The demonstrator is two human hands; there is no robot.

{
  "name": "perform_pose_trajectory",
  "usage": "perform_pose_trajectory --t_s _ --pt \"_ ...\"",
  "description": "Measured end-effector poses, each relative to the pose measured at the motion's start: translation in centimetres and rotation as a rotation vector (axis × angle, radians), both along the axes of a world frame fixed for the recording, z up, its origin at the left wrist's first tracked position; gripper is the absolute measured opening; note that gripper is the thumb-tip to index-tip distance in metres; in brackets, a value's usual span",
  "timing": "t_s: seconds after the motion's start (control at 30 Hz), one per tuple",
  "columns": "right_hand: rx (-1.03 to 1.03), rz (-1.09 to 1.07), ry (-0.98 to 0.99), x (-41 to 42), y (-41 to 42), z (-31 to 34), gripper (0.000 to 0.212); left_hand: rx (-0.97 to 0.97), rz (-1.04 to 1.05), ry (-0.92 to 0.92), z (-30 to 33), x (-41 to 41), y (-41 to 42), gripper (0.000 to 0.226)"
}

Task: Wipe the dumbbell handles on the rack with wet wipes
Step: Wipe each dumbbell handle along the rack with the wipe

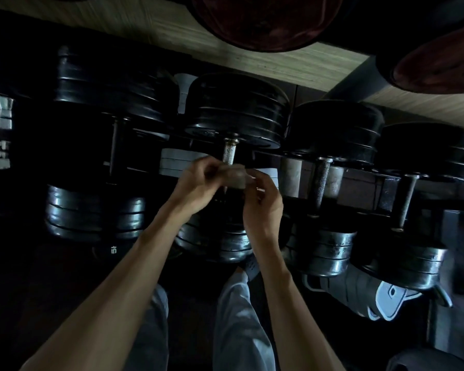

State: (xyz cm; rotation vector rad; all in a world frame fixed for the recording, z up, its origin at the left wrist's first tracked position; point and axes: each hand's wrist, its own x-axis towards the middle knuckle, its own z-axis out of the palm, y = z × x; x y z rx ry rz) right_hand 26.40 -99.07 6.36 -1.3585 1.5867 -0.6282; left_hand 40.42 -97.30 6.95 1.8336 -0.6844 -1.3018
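A: Where were the hands?

B: I saw both bare forearms reach up from the bottom edge, meeting mid-frame over the rack [340, 180]. The left hand [196, 183] and right hand [263, 207] each had fingers curled, pinching a small pale wet wipe [237, 178] between them, just in front of the knurled metal handle [228, 152] of the centre dumbbell [236, 111]. I could not tell whether the wipe touched the handle.

A: And the surroundings?

B: It was dim. I counted black plate dumbbells lying side by side along the rack, one [102, 84] toward its left end and two [335, 127] [426, 153] toward its right end, handles bare. A pale wood-grain floor [279, 60] ran beyond the rack's far edge. Grey trouser legs [239, 317] and a light sneaker [383, 298] showed below.
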Motion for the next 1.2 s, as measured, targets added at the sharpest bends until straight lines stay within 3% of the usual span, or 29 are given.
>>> perform_pose_trajectory --t_s 0.1,0.2,0.27,0.37,0.43,0.5,0.67,0.83,0.97,1.2 --pt "-0.073 -0.043 0.082 0.0 1.4 -0.7 0.022 0.062 0.254 -0.304 -0.7 1.1 0.2 0.012" --pt "-0.117 -0.074 0.127 0.6 2.3 -0.9 0.022 0.110 0.259 -0.437 -0.9 1.1 -0.6 0.017" --pt "-0.117 -0.105 0.135 0.9 2.3 -1.1 0.022 0.125 0.225 -0.346 -1.5 0.7 -2.0 0.018" --pt "-0.140 -0.120 0.118 0.9 2.4 -1.3 0.027 0.128 0.232 -0.026 -1.9 0.0 -4.1 0.027" --pt "-0.168 -0.120 0.114 0.9 2.5 -1.1 0.027 0.122 0.229 0.057 -1.4 -0.3 -4.6 0.032" --pt "-0.175 -0.119 0.108 1.0 2.5 -1.0 0.026 0.100 0.202 0.047 -1.0 -0.6 -4.6 0.034" --pt "-0.184 -0.123 0.086 0.9 2.6 -1.0 0.025 0.086 0.200 -0.207 -1.8 -1.1 -3.3 0.028" --pt "-0.179 -0.114 0.093 0.9 2.6 -1.0 0.021 0.081 0.213 -0.229 -2.0 -1.3 -4.7 0.030" --pt "-0.170 -0.102 0.103 0.8 2.6 -1.1 0.020 -0.035 0.161 -0.396 -1.3 -2.1 -2.7 0.027" --pt "-0.169 -0.105 0.113 0.9 2.6 -0.8 0.019 -0.038 0.220 -0.288 -1.3 -1.4 -3.0 0.022"
